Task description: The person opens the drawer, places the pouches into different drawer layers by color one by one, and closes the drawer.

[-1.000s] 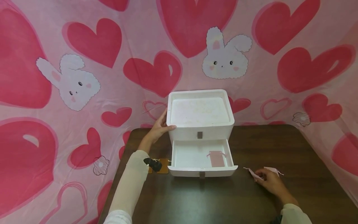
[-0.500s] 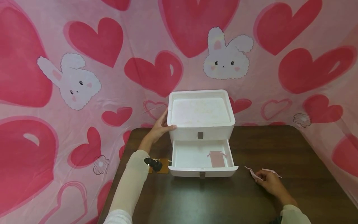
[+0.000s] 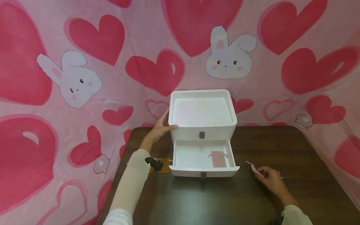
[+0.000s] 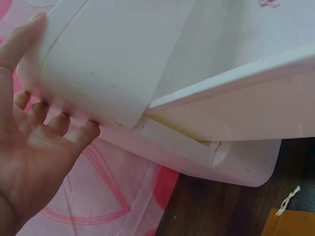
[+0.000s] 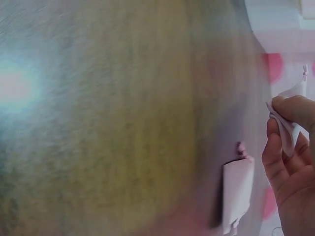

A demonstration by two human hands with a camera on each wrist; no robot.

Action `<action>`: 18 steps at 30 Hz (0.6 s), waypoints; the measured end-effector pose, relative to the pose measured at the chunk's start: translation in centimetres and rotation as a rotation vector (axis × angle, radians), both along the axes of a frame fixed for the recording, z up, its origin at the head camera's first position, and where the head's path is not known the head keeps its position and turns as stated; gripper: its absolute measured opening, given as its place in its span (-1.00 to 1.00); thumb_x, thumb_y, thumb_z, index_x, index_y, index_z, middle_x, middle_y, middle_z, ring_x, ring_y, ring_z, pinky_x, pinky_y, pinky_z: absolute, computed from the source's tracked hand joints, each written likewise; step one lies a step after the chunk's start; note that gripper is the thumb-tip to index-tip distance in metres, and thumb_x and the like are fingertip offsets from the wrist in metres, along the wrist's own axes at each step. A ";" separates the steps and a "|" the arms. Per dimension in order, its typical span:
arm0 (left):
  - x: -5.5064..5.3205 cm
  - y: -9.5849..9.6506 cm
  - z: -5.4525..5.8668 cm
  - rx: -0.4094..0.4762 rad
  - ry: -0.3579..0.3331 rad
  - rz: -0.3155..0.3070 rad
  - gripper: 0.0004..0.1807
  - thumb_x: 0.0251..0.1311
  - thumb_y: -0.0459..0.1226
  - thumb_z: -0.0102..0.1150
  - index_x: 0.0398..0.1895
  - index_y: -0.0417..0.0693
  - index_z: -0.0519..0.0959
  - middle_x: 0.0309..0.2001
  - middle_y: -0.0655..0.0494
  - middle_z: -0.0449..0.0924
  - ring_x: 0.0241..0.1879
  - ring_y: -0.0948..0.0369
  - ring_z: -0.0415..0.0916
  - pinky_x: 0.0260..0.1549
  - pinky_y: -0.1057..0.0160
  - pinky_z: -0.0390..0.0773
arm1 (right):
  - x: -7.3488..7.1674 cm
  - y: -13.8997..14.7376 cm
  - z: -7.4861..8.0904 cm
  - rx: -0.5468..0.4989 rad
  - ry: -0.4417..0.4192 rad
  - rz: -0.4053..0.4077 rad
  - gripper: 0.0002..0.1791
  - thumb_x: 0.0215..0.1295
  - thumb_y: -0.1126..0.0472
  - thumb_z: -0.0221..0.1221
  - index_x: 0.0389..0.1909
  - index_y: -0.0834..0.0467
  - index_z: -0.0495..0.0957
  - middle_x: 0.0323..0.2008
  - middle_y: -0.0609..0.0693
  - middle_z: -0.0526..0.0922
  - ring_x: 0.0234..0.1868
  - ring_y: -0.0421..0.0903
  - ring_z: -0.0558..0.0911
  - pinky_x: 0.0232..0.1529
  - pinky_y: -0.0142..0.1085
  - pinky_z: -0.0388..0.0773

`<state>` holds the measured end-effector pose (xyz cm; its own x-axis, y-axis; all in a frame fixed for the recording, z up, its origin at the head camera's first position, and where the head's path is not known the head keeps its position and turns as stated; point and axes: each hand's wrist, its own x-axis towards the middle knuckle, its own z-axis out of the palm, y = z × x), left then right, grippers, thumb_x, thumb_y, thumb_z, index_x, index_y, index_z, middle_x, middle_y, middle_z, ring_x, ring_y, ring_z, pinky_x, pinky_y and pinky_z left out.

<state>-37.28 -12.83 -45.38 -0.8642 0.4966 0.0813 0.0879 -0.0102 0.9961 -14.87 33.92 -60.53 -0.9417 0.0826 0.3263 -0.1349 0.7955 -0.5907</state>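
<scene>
A white two-tier drawer unit (image 3: 202,132) stands on the table, its lower drawer (image 3: 191,154) pulled out. Inside that drawer lies a pink drawstring pouch (image 3: 218,159). My left hand (image 3: 159,128) rests on the unit's left side; in the left wrist view its fingertips (image 4: 88,130) touch the side wall, the thumb lying along the edge. To the right of the drawer, my right hand (image 3: 273,182) pinches a pale pink drawstring pouch (image 5: 288,132) between thumb and fingers, above the table. Another pink pouch (image 5: 238,189) lies on the table below, mostly hidden by the hand in the head view.
Orange drawstring pouches (image 3: 164,166) lie on the dark wooden table (image 3: 185,203) left of the unit, partly behind the left wrist strap (image 3: 154,163). A pink cloth (image 3: 191,75) with hearts and rabbits hangs behind the table.
My right hand has lifted slightly with the pinched pouch, which now tilts more upright. The second pouch is more covered by the hand. My left hand stays on the unit.
</scene>
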 end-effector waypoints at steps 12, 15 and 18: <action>-0.2 0.1 -0.1 -0.003 -0.007 0.005 0.13 0.21 -0.49 0.27 0.67 0.26 -0.18 0.66 0.01 -0.04 0.50 -0.10 0.20 0.48 -0.18 0.27 | -0.9 -1.6 3.6 -0.061 0.197 -0.045 -0.73 -0.18 0.58 0.45 -0.44 0.27 0.65 -0.55 0.09 0.63 -0.54 -0.52 0.41 -0.57 -0.64 0.35; -0.2 0.1 -0.1 0.003 -0.007 0.006 0.13 0.20 -0.48 0.28 0.67 0.26 -0.18 0.66 0.01 -0.05 0.50 -0.09 0.19 0.49 -0.18 0.26 | -1.3 -2.0 4.6 -0.073 0.258 -0.038 -0.72 -0.20 0.60 0.44 -0.44 0.28 0.65 -0.55 0.04 0.61 -0.58 -0.53 0.39 -0.61 -0.63 0.35; -0.2 0.1 -0.2 -0.002 -0.004 0.007 0.12 0.21 -0.49 0.26 0.67 0.26 -0.18 0.67 0.04 -0.06 0.52 -0.10 0.18 0.49 -0.18 0.25 | -1.6 -2.4 5.6 -0.084 0.303 -0.020 -0.71 -0.21 0.61 0.43 -0.45 0.28 0.66 -0.53 0.02 0.60 -0.58 -0.56 0.38 -0.65 -0.62 0.36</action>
